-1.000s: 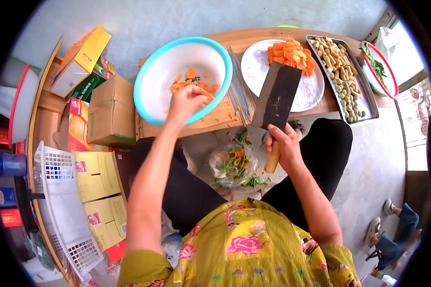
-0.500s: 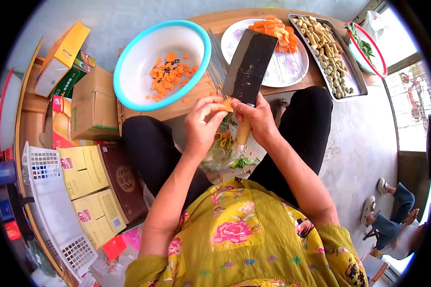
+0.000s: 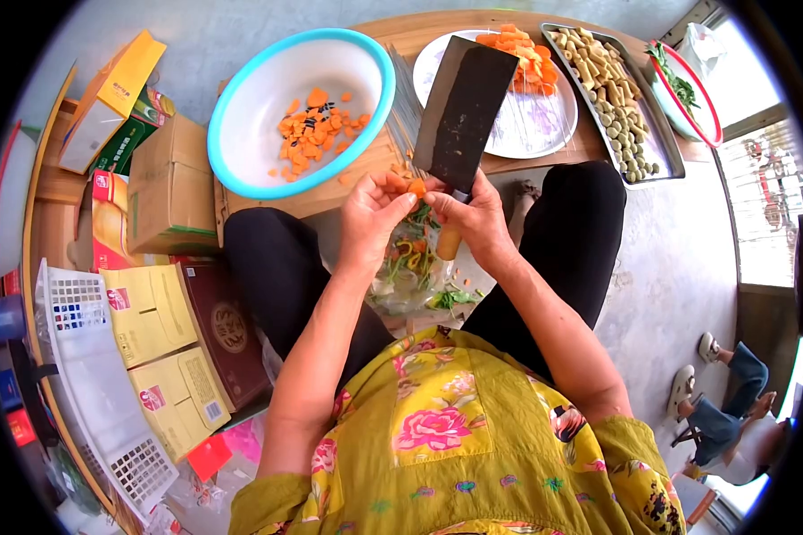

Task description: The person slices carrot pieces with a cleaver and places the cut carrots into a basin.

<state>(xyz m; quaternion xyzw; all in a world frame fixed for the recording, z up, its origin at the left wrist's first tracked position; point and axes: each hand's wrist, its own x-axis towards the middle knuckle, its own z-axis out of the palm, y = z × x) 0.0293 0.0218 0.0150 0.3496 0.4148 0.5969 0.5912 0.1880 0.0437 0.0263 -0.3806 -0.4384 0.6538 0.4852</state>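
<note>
Between the fingertips of my left hand (image 3: 373,216) is a small orange carrot piece (image 3: 417,187). My right hand (image 3: 476,214) grips a cleaver (image 3: 466,111) near the top of its wooden handle, the broad dark blade pointing up and away from me. The fingertips of both hands nearly meet at the carrot piece. Beyond my left hand, a white basin (image 3: 241,116) with a blue rim holds several cut carrot pieces (image 3: 317,134). Behind the blade stands a white plate (image 3: 544,134) with orange carrot slices (image 3: 531,62) and thin skewers on it. More thin skewers (image 3: 403,98) lie beside the basin.
A metal tray (image 3: 678,165) of tan and greenish pieces sits at the right of the wooden table (image 3: 375,31), beside a red-rimmed bowl (image 3: 716,125) with greens. Scraps fill a plastic bag (image 3: 410,281) between my knees. Cardboard boxes (image 3: 174,183) stand left; another person (image 3: 732,410) sits at right.
My left hand has turned slightly, and the carrot piece sits a little further left and higher between the fingertips. The cleaver stays in my right hand, its blade shifted slightly upward.
</note>
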